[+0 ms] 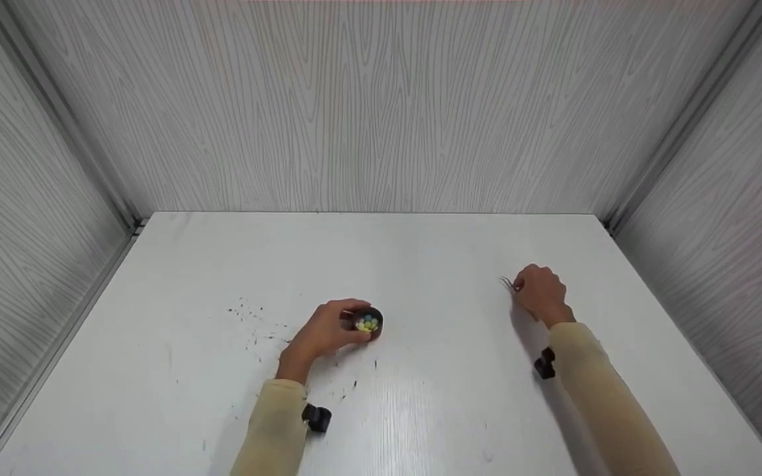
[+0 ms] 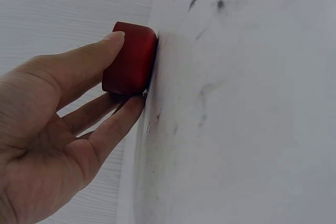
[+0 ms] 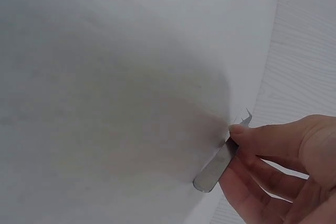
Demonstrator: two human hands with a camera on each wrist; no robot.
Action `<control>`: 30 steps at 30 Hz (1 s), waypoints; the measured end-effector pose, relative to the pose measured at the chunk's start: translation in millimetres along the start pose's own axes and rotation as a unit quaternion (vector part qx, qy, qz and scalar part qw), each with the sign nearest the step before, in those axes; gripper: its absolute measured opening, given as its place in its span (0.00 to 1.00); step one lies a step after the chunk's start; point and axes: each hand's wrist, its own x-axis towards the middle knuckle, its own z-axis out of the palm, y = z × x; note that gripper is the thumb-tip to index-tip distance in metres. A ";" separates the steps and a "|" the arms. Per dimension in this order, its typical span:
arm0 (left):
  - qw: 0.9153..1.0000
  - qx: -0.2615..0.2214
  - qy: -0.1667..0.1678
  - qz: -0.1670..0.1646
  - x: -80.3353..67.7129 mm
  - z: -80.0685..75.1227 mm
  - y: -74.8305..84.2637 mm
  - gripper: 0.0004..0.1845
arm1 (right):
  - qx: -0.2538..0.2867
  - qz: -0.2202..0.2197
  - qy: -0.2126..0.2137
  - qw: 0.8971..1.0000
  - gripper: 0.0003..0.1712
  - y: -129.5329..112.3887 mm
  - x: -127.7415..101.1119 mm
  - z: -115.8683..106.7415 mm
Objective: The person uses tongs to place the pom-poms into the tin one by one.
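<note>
Red on the outside and dark at the rim, a small round cup (image 1: 369, 323) sits on the white table (image 1: 421, 410) a little left of centre, filled with tiny yellow, blue and pale beads (image 1: 367, 323). In the left wrist view its wall is smooth, matte red with rounded edges. The left hand (image 1: 325, 332) grasps it, thumb on one side and fingers curled round the other, coming in from about 7 o'clock of the cup. Dark specks and scuffs (image 1: 255, 320) scatter over the tabletop at the cup's 9 o'clock and 6 o'clock.

Between the two hands lies a broad stretch of bare white surface. At the cup's 3 o'clock, well apart from it, the right hand (image 1: 540, 292) pinches a pair of metal tweezers (image 3: 220, 158) between thumb and fingers, the thin tips pointing toward 10 o'clock and resting close to the table.

Grey wood-grain walls (image 1: 381, 112) close the table at 9, 12 and 3 o'clock; the far half of the tabletop is open, and the near edge runs out of view.
</note>
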 end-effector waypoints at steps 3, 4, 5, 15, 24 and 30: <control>1.000 0.001 -0.002 0.000 0.7 0.4 -1.1 0.29 | -0.007 0.008 -0.002 1.000 0.13 -0.1 0.6 0.0; 1.000 0.002 -0.002 -0.001 0.7 0.6 -1.3 0.29 | -0.009 0.010 -0.002 1.000 0.13 0.7 0.7 0.2; 1.000 0.003 -0.003 -0.002 0.5 0.6 -1.2 0.29 | -0.012 0.012 -0.001 1.000 0.13 1.2 0.5 0.1; 1.000 0.010 0.004 0.000 -0.2 1.1 -3.3 0.28 | -0.013 0.007 0.010 1.000 0.13 14.3 -6.5 -3.8; 1.000 0.005 0.004 0.000 0.8 0.5 -1.3 0.28 | -0.005 0.007 0.016 1.000 0.14 21.5 -10.5 -9.0; 1.000 0.004 0.004 -0.002 1.1 -0.3 1.0 0.29 | -0.021 0.008 0.023 0.999 0.13 24.7 -8.6 -9.4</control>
